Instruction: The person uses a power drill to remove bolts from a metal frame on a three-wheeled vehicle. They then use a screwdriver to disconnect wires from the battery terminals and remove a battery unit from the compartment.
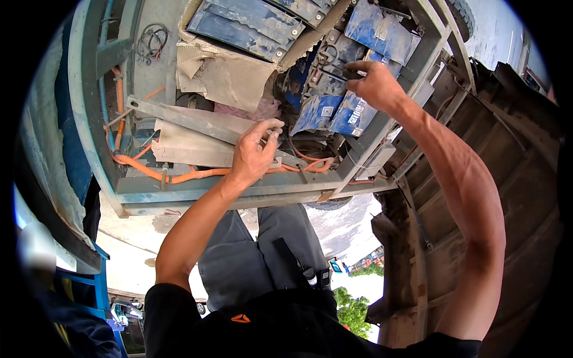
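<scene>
My left hand [255, 149] is closed with its fingertips pinched together, above a long flat metal bar [197, 122]. Whatever the pinch holds is too small to make out. At the upper right, my right hand [375, 86] reaches over dusty blue-and-black batteries [339, 59]. Its thumb and forefinger are apart, close to the battery tops, and nothing shows clearly between them. Blue printed cardboard sheets [382, 31] lie around these batteries, with another blue flap [315, 113] below the hand. A dark loop of cable [327, 55] rests on one battery.
A grey metal frame [239, 194] surrounds the bay. Orange conduit [203, 175] runs along its near side, beside a cardboard sheet [194, 146]. Another large battery [245, 27] stands in torn cardboard [230, 80]. A coiled wire [153, 43] lies left; a rusty ribbed panel [465, 238] stands right.
</scene>
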Tool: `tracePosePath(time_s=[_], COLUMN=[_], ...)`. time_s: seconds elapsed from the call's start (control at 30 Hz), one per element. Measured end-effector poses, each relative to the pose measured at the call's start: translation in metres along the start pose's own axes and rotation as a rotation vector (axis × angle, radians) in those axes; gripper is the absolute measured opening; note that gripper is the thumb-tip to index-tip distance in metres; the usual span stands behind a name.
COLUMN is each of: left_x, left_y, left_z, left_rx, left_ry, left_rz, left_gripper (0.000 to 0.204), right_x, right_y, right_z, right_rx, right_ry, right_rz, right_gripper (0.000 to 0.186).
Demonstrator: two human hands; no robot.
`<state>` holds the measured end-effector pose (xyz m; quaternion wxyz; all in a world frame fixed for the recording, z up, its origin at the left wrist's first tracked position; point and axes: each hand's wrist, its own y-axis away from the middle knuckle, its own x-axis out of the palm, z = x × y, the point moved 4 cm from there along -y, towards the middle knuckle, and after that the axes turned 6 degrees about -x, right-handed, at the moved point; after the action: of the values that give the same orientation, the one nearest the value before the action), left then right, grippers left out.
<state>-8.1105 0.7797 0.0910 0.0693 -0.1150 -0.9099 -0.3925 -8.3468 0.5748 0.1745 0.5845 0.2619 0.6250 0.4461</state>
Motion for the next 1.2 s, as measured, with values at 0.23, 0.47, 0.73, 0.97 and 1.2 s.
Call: tracePosePath(time_s=[0.23, 0.47, 0.73, 0.97, 1.2], left_x=[0.046, 0.061, 0.088, 0.103, 0.097], left_y=[-0.061, -0.123, -0.133, -0.164, -0.167], left_z=[-0.051, -0.069, -0.075, -0.051, -0.047], left_rx=[0.345, 0.549, 0.616, 0.628, 0.597], left_ry=[-0.43, -0.689, -1.052, -1.031, -1.016], left_rz=[0.059, -0.06, -0.218, -0.316, -0.35], left_gripper=[0.025, 0.025, 0.036, 0.032, 0.036], right_x=[-0.004, 0.007, 0.018, 0.022, 0.027], right_y=[0.0, 0.032, 0.032, 0.046, 0.05], right_z=[0.023, 0.003, -0.016, -0.02, -0.008], right_rx=[-0.215, -0.476, -0.327, -0.389, -0.447], right_ry=[0.598, -0.087, -0.263, -0.354, -0.38], right_rz=[-0.076, -1.168, -1.244, -1.059, -1.211], right_gripper=[0.032, 0.01, 0.008, 0.023, 0.019])
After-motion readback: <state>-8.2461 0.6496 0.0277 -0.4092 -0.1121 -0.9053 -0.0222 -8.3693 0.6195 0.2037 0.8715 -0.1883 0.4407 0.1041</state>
